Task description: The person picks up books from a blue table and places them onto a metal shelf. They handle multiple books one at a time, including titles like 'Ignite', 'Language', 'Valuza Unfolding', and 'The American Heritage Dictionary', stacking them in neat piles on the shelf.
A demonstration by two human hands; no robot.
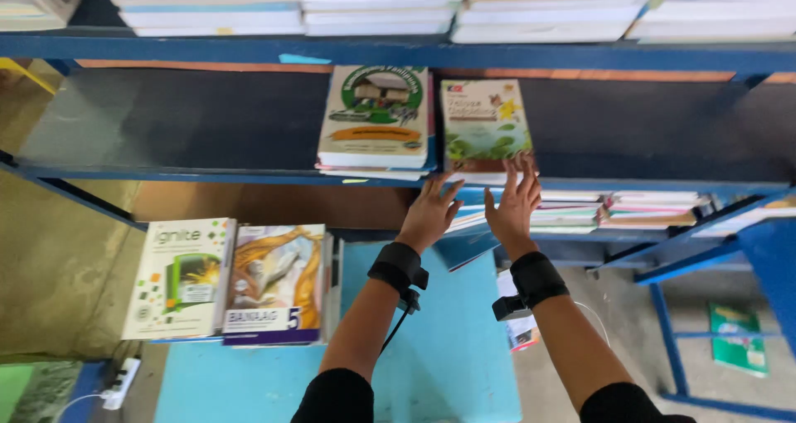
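Observation:
Both my arms reach up to a blue metal shelf (207, 175). My left hand (431, 211) has its fingers spread, fingertips at the shelf's front edge between two book stacks. My right hand (512, 203) touches the front edge of a book with a green leafy cover (484, 123) that lies on top of a small stack. To its left lies a taller stack topped by a green and white book with a house picture (377, 112). Each wrist wears a black band.
Stacks of books fill the top shelf (373, 8). On a light blue surface (448, 340) below lie a white book (178, 278) and a brown-cover book (276, 284). More books lie on a lower shelf at right (630, 209). A green book (736, 338) rests low at right.

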